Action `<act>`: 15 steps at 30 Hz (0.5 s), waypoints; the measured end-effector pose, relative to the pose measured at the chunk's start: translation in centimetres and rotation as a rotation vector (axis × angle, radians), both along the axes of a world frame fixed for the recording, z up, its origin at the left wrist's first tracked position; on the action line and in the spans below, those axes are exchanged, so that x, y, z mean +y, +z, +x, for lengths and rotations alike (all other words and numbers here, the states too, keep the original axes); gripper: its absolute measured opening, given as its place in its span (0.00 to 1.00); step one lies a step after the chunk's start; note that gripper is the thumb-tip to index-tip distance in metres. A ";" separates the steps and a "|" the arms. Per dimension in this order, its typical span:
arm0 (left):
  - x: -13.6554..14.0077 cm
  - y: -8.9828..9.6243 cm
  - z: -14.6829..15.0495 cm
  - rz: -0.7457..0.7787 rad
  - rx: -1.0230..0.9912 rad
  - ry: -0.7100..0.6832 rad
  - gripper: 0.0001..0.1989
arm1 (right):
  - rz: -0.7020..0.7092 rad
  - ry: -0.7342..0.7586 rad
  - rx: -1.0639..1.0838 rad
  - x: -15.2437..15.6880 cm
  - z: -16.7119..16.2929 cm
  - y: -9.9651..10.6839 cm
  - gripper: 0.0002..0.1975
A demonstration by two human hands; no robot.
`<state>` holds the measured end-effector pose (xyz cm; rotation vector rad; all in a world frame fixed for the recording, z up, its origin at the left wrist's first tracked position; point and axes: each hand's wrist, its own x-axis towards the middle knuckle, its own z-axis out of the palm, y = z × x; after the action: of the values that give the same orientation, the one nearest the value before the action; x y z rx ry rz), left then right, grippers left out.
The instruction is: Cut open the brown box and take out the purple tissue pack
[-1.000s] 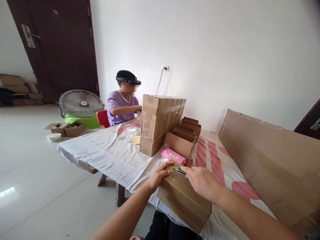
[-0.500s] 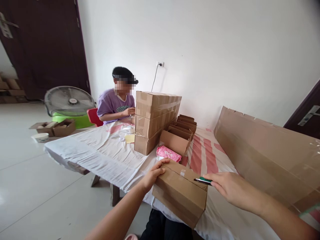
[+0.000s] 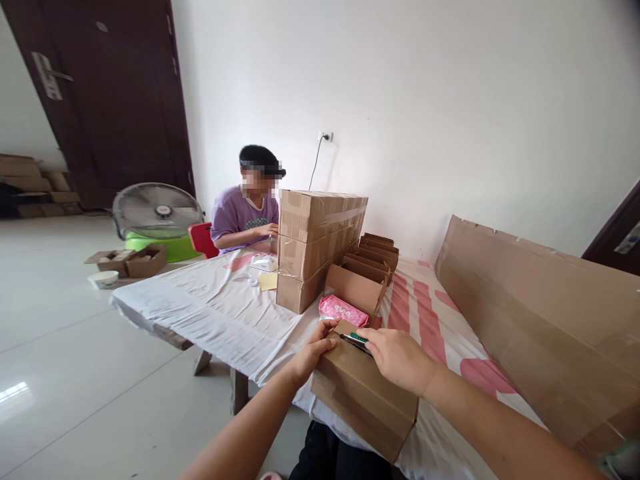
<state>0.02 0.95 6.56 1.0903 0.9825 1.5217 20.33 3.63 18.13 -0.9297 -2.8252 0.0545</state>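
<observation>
A closed cardboard box [image 3: 367, 383] lies at the near edge of the cloth-covered table, right in front of me. My left hand [image 3: 318, 347] grips its far left corner, fingers over the top edge. In my right hand [image 3: 403, 359] is a green-handled utility knife [image 3: 358, 339], its blade at the seam of the box top near my left fingers. How deep the tip sits I cannot tell. Just beyond the box lies a pink soft packet [image 3: 344, 311] with white lettering.
A stack of taped cardboard boxes [image 3: 295, 257] stands mid-table, with several open boxes [image 3: 355, 287] in a row beside it. A large cardboard sheet [image 3: 540, 313] rises on the right. Across the table sits a person in a purple shirt [image 3: 235, 213]; a fan [image 3: 157, 212] stands behind left.
My right hand has moved the knife left along the box's top seam, from the right end to near my left hand. My left hand keeps its place on the corner. The view has shifted slightly.
</observation>
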 end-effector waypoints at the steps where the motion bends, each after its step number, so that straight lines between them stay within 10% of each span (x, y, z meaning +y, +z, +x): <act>1: 0.0 0.0 0.0 0.000 -0.002 0.001 0.22 | 0.026 -0.010 -0.030 -0.2 -0.3 0.1 0.17; 15: -0.5 0.2 -0.1 -0.025 0.035 -0.010 0.21 | 0.130 -0.100 -0.364 -2.8 3.7 2.4 0.14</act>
<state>-0.10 0.44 6.76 1.1060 1.0161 1.4834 24.04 0.79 20.55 -1.1508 -3.0513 -0.3407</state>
